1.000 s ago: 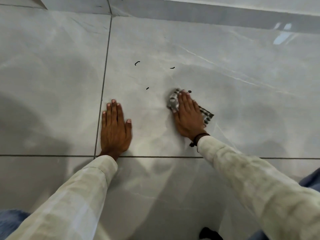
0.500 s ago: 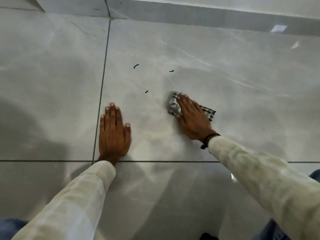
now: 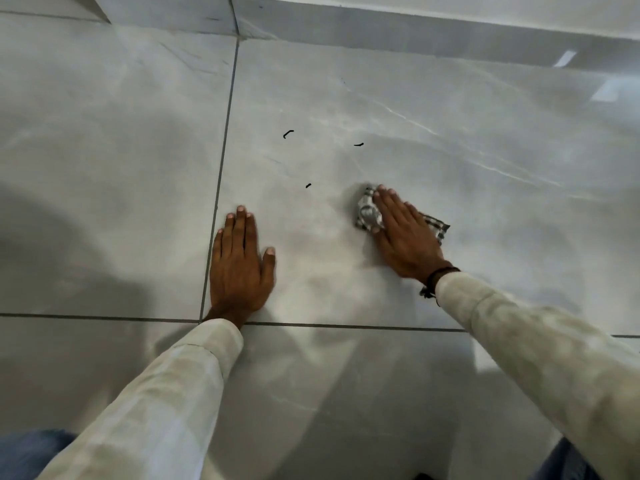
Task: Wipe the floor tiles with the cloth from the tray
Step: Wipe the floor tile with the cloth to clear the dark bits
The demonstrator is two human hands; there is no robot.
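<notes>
A crumpled checked cloth (image 3: 367,213) lies on the glossy grey floor tile (image 3: 450,161), pressed flat under my right hand (image 3: 405,233); a corner of the cloth shows past the hand on the right. My left hand (image 3: 239,268) rests palm down on the same tile, fingers together, holding nothing, close to the vertical grout line. Three small black marks sit on the tile beyond the hands: one (image 3: 288,134) far left, one (image 3: 358,144) further right, one (image 3: 308,185) nearest. No tray is in view.
Dark grout lines (image 3: 221,168) split the floor into large tiles. A grey skirting and white wall (image 3: 415,22) run along the far edge. My knees in blue trousers (image 3: 31,452) show at the bottom corners.
My right hand has slid the cloth slightly right and towards me, turning so the fingers point more to the far left. A small black mark beside the cloth a second ago is gone. The left hand stays put.
</notes>
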